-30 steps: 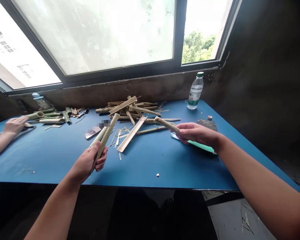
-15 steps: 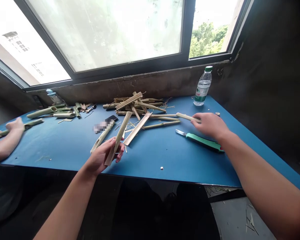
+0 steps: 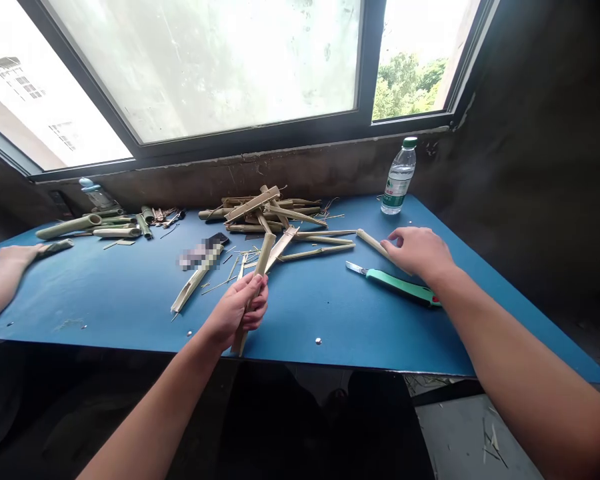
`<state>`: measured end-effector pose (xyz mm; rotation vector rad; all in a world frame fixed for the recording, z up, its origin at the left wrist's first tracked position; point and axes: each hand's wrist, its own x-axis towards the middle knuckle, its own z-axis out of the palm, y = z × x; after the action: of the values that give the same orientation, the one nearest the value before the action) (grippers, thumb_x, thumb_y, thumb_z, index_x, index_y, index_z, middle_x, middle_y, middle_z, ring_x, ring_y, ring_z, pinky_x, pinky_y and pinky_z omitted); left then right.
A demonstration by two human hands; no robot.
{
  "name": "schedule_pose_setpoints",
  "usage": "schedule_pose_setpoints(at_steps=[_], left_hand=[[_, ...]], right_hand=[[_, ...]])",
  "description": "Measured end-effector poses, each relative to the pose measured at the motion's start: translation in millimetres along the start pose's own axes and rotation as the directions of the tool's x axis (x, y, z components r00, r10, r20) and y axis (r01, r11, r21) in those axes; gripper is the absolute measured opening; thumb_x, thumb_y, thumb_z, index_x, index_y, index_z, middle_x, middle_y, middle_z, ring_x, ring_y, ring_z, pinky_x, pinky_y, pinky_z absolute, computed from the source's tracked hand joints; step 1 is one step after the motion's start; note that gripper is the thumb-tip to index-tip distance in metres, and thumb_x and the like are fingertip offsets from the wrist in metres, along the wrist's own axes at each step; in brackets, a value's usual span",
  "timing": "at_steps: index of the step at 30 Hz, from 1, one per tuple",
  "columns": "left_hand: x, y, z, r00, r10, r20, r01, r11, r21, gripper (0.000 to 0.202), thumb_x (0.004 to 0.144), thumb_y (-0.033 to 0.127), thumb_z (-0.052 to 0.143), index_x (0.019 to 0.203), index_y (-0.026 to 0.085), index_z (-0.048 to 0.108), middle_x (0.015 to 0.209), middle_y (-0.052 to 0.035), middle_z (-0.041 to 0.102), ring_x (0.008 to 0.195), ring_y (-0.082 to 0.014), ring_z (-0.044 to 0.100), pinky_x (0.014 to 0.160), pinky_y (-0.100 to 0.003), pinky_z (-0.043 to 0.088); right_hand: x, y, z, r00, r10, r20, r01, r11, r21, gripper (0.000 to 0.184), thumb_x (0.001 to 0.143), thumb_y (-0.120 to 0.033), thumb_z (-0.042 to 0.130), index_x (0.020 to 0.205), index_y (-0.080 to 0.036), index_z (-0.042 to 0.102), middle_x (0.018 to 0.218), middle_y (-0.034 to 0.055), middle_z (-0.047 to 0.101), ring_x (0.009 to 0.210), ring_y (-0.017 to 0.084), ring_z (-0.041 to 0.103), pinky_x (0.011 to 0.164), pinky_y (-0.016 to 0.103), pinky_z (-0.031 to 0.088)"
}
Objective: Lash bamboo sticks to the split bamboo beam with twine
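My left hand (image 3: pixel 240 307) is closed round a split bamboo strip (image 3: pixel 265 255), which it holds tilted up above the table's front edge. On the right, a narrow bamboo stick (image 3: pixel 373 244) lies on the blue table. My right hand (image 3: pixel 417 251) is over its near end, with thumb and forefinger apart and the thumb close to the stick. Whether the thumb touches it I cannot tell. Just in front of that hand lies a green-handled knife (image 3: pixel 403 287) with its blade out, pointing left. Behind my left hand lies another split strip (image 3: pixel 283 245).
A heap of bamboo pieces (image 3: pixel 275 210) lies by the wall. A hollow bamboo half (image 3: pixel 195 283) lies beside a phone (image 3: pixel 217 240). The water bottle (image 3: pixel 399 179) stands at back right. At left, another person's hand (image 3: pixel 17 257) is by bamboo tubes (image 3: pixel 70 227).
My left hand has moved right with its strip and wrapped round it more tightly. The stick at my right hand has come down onto the table, and those fingers have loosened. The view has shifted slightly.
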<state>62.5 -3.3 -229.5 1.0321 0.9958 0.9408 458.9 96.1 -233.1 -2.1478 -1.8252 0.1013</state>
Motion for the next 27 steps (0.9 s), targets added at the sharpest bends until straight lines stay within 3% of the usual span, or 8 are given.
schedule_pose_setpoints(at_steps=[8,11,14,17,23,27], left_hand=[[-24.5,-19.7,3.7,0.996,-0.069,0.052,0.063,0.991,0.115,0.043,0.106,0.062,0.059,0.113,0.02,0.058,0.071,0.0077,0.047,0.044,-0.0025,0.033,0.039,-0.013,0.035],[-26.6,-23.6,1.7,0.994,-0.078,0.082,0.065,0.986,0.153,0.04,0.104,0.057,0.065,0.116,0.02,0.058,0.075,0.006,0.054,0.045,-0.0037,0.043,0.041,-0.016,0.044],[-22.9,-27.3,-2.5,0.992,-0.079,0.101,0.063,0.986,0.154,0.038,0.104,0.056,0.067,0.116,0.021,0.057,0.074,0.0065,0.056,0.041,-0.0032,0.043,0.038,-0.015,0.043],[-20.4,-30.3,-6.2,0.99,-0.085,0.114,0.069,0.988,0.134,0.038,0.104,0.056,0.066,0.118,0.021,0.057,0.071,0.0072,0.056,0.037,-0.0024,0.038,0.033,-0.014,0.039],[-20.4,-33.8,-8.8,0.995,-0.061,0.078,0.056,0.996,0.066,0.04,0.105,0.061,0.061,0.117,0.024,0.054,0.07,0.0088,0.053,0.035,-0.0022,0.034,0.03,-0.014,0.039],[-19.0,-35.1,-11.7,0.996,-0.051,0.075,0.049,0.998,0.028,0.044,0.102,0.064,0.065,0.116,0.024,0.053,0.069,0.0085,0.054,0.034,-0.0024,0.034,0.03,-0.015,0.039]], right_hand=[[-7.1,-4.1,-4.8,0.988,-0.069,-0.141,0.076,0.996,0.049,0.034,0.103,-0.049,0.06,0.108,-0.025,0.082,0.104,0.0098,0.08,0.105,0.033,0.071,0.082,0.042,0.054],[-8.4,-11.9,-2.4,0.985,-0.112,-0.132,0.117,0.992,0.035,0.035,0.107,-0.049,0.057,0.107,-0.023,0.081,0.104,0.0095,0.08,0.106,0.031,0.072,0.085,0.042,0.057],[-1.0,-30.9,5.6,0.975,-0.215,-0.06,0.214,0.977,-0.013,0.029,0.109,-0.044,0.063,0.12,-0.02,0.076,0.118,0.0096,0.077,0.111,0.027,0.072,0.094,0.044,0.061],[25.3,-57.3,17.6,0.941,-0.337,0.02,0.337,0.939,-0.063,0.033,0.108,-0.039,0.069,0.135,-0.02,0.069,0.14,0.012,0.068,0.117,0.026,0.071,0.1,0.048,0.063],[112.3,-102.7,41.0,0.903,-0.427,0.038,0.429,0.902,-0.05,0.034,0.108,-0.038,0.069,0.137,-0.021,0.068,0.142,0.0123,0.067,0.118,0.026,0.071,0.101,0.048,0.063],[144.5,-116.5,54.4,0.899,-0.439,-0.009,0.438,0.895,0.087,0.032,0.109,-0.038,0.068,0.136,-0.021,0.068,0.142,0.0123,0.067,0.118,0.026,0.071,0.101,0.047,0.063]])
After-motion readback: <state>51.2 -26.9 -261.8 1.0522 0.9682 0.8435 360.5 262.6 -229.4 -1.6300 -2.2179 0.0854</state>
